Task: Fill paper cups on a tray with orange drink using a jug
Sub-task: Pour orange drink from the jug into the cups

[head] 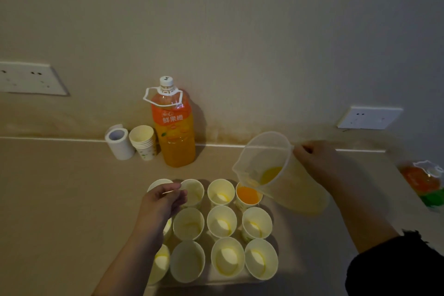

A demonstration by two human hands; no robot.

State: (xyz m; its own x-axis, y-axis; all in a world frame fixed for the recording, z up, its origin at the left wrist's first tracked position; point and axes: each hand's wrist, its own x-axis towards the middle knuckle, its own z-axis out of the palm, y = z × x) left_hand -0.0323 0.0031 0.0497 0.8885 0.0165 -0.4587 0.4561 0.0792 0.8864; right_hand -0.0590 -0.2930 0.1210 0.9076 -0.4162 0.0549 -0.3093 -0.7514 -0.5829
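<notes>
Several white paper cups stand in rows on a pale tray in front of me. The back right cup holds orange drink; the others, like the one at front right, look empty. My right hand grips the handle of a clear plastic jug, tipped left with its spout over the filled cup and a little orange drink left inside. My left hand hovers over the left cups, fingers loosely curled, holding nothing I can make out.
A large orange drink bottle stands at the wall, with a stack of spare cups and a white roll to its left. Another bottle lies at the right edge. Wall sockets sit behind.
</notes>
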